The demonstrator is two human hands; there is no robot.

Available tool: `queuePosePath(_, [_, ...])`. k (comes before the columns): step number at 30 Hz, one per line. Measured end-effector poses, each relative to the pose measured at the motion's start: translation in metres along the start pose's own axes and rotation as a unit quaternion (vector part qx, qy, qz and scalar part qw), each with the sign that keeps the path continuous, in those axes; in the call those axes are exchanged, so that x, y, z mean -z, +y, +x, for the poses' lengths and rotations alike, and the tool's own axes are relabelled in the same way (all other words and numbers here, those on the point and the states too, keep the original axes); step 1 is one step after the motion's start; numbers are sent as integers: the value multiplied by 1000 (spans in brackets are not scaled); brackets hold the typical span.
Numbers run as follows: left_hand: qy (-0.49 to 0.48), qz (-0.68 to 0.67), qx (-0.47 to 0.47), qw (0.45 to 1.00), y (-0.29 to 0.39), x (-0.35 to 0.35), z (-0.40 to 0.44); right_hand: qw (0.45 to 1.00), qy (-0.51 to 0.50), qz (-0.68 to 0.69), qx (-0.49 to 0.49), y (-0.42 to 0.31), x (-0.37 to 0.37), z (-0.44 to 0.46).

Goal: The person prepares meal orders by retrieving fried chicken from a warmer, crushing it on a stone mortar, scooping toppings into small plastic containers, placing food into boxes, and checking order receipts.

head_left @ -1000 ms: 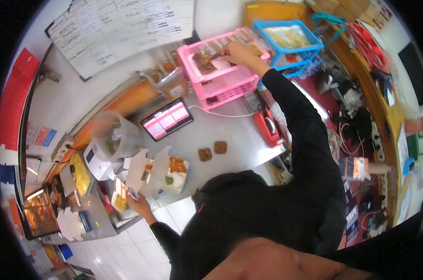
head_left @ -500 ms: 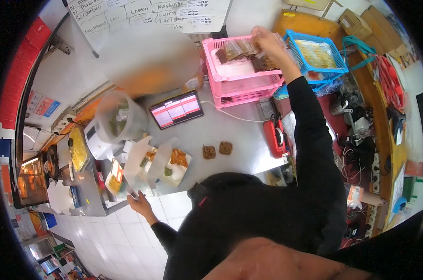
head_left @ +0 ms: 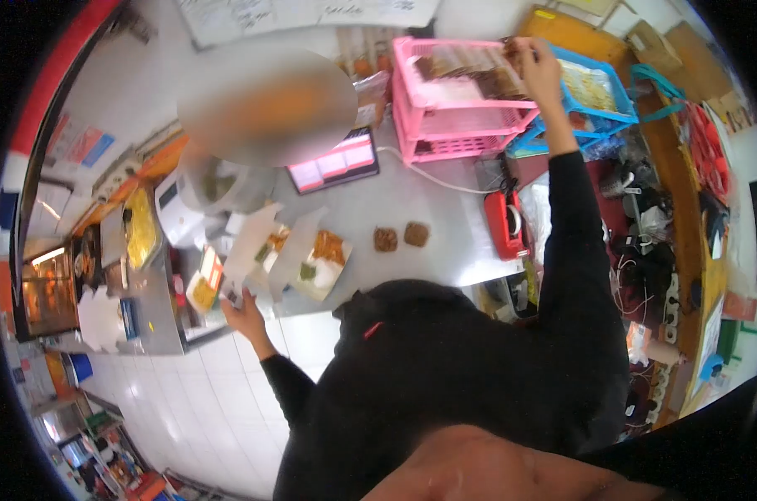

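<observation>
At the right end of the pink basket (head_left: pixel 452 125), my right hand (head_left: pixel 539 71) is closed on a brown sachet (head_left: pixel 512 52) at its fingertips. More brown sachets (head_left: pixel 463 63) lie in a row in the basket's top tier, over white paper or plastic. My left hand (head_left: pixel 246 317) is low at the table's front edge, closed around a small greyish item too blurred to name. Just beyond it stand open white boxes with food (head_left: pixel 326 260). Two small brown sachets (head_left: pixel 386 240) lie side by side on the metal table.
A tablet (head_left: pixel 336 167) stands behind the boxes, near a clear tub (head_left: pixel 215 185) and a white machine (head_left: pixel 171 213). To the right are a blue basket (head_left: pixel 600 98) and a red tape dispenser (head_left: pixel 505 225). A yellow-filled tray (head_left: pixel 142 230) sits at left.
My right hand has shifted toward the right end of the pink basket, fingers still at the sachets. The whole view has tilted. My left hand stays near the boxes at the table edge.
</observation>
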State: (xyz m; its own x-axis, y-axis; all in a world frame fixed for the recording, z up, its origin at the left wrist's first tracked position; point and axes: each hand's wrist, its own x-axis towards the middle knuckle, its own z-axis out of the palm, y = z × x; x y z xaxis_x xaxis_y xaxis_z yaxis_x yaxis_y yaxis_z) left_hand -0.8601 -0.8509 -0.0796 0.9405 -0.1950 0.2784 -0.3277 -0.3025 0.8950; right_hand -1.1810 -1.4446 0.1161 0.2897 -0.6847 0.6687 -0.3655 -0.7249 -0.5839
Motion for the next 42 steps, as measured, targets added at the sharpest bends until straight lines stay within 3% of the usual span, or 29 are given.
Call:
queuePosePath(1, [-6, -53, 38, 998, -4, 3, 6, 995, -10, 86, -57, -29, -1, -14])
queuePosePath(2, [-8, -103, 75, 992, -9, 7, 14, 978, -90, 158, -101, -50, -12, -36])
queuePosePath(4, [45, -296, 236, 925, 5, 11, 30, 905, -247, 296, -182, -95, -33, -82])
queuePosePath(6, [-12, -502, 238, 831, 15, 23, 42, 843, -374, 285, -261, -178, -61, -147])
queuePosePath(7, [-44, -533, 241, 810, 24, 26, 45, 810, -406, 351, -236, -171, -104, -192])
queuePosePath(8, [-77, -565, 243, 785, 34, 27, 47, 826, -441, 296, -191, -176, -138, -227])
queuePosePath(10, [-134, -592, 233, 760, 45, 27, 51, 788, -504, 232, -269, -182, -198, -293])
queuePosePath(13, [-119, -552, 273, 779, 76, 42, 50, 860, -483, 129, -100, -190, -236, -337])
queuePosePath(16, [-123, -540, 289, 781, 102, 70, 54, 831, -507, 173, -153, -243, -228, -300])
queuePosePath(17, [-130, -545, 292, 775, 105, 78, 55, 800, -508, 260, -186, -252, -235, -290])
queuePosePath(20, [-149, -561, 286, 763, 106, 95, 60, 794, -441, 384, -168, -287, -265, -278])
queuePosePath(21, [-154, -556, 282, 767, 109, 99, 62, 766, -493, 340, -231, -298, -272, -271])
queuePosePath(25, [-172, -540, 263, 781, 125, 104, 69, 883, -449, 131, -34, -298, -306, -294])
queuePosePath(28, [-228, -542, 265, 764, 132, 99, 75, 846, -435, 282, -123, -304, -285, -293])
queuePosePath(31, [-268, -556, 262, 742, 143, 74, 76, 695, -453, 500, -251, -356, -217, -285])
queuePosePath(33, [-298, -545, 252, 741, 160, 53, 70, 713, -440, 504, -210, -369, -186, -290])
queuePosePath(36, [-358, -553, 236, 715, 186, 26, 54, 724, -350, 546, -234, -383, -150, -292])
queuePosePath(37, [-386, -584, 235, 674, 195, 18, 46, 722, -309, 565, -255, -382, -138, -292])
queuePosePath(42, [-463, -690, 230, 507, 237, -31, -3, 827, -284, 441, -202, -320, -63, -278])
